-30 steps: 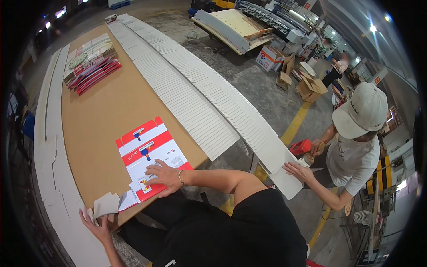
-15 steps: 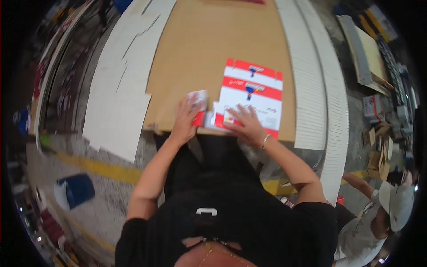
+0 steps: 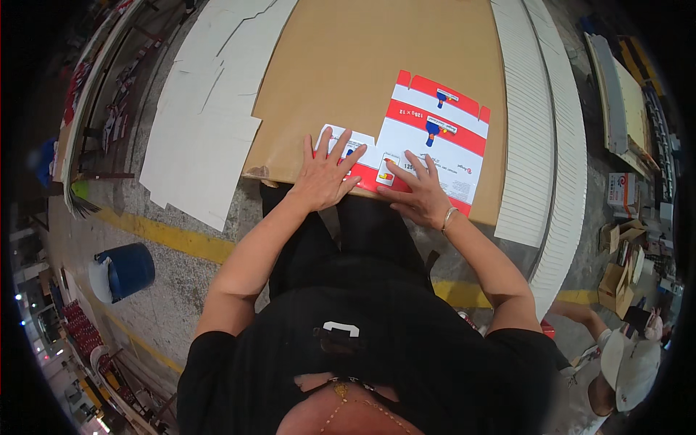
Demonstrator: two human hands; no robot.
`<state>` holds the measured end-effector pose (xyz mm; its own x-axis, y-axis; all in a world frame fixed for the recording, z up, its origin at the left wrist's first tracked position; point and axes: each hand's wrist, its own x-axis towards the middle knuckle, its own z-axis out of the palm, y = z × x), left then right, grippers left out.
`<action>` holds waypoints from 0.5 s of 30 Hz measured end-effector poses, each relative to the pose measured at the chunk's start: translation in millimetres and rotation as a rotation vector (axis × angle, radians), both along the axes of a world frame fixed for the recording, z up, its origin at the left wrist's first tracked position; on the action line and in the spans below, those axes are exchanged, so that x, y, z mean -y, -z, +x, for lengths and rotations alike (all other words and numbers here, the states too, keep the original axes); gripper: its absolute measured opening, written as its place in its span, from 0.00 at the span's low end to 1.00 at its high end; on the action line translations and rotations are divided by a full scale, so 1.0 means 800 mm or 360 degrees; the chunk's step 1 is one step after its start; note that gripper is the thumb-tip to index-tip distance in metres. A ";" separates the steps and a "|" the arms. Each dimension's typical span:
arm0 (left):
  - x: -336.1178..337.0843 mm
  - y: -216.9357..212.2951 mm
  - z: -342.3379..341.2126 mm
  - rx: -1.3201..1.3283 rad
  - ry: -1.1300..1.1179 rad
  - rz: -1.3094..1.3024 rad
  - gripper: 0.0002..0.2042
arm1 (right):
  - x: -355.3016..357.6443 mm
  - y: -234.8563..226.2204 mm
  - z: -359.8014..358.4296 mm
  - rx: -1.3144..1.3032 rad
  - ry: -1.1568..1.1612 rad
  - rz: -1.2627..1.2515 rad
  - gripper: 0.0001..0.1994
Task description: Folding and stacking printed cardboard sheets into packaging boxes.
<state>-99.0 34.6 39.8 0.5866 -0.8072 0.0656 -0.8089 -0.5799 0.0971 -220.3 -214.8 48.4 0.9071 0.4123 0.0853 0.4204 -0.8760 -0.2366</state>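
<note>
A flat red-and-white printed carton blank (image 3: 435, 134) lies on the brown cardboard-covered table (image 3: 377, 58), near its front edge. My left hand (image 3: 325, 175) rests flat, fingers spread, on the blank's near-left flap. Pressing down with spread fingers, my right hand (image 3: 417, 194) lies on the blank's near edge; a bracelet is on that wrist. Neither hand grips anything.
Stacks of white flat sheets (image 3: 210, 123) lie left of the table; long rows of white corrugated sheets (image 3: 554, 138) run along its right side. A blue bucket (image 3: 125, 272) stands on the floor at left. Another person in a light cap (image 3: 631, 366) crouches at lower right by cardboard boxes (image 3: 616, 275).
The view swung from sideways to straight down over the table. My left hand moved from the white sheets onto the carton blank's flap; my right hand stays on the blank.
</note>
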 end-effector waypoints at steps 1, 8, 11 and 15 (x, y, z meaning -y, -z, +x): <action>0.001 -0.001 -0.002 -0.0003 -0.0014 0.0013 0.30 | 0.002 0.002 -0.001 -0.0028 0.0003 -0.0064 0.26; 0.009 -0.007 -0.010 -0.0038 -0.0111 0.0063 0.30 | -0.007 0.014 0.000 -0.0119 0.0173 -0.0109 0.26; 0.030 -0.010 -0.014 0.0068 -0.0210 0.0049 0.29 | -0.003 0.011 0.002 -0.0087 0.0126 -0.0055 0.28; 0.073 -0.024 -0.007 0.0011 -0.0351 0.0117 0.28 | 0.006 0.003 0.002 -0.0105 0.0100 -0.0032 0.28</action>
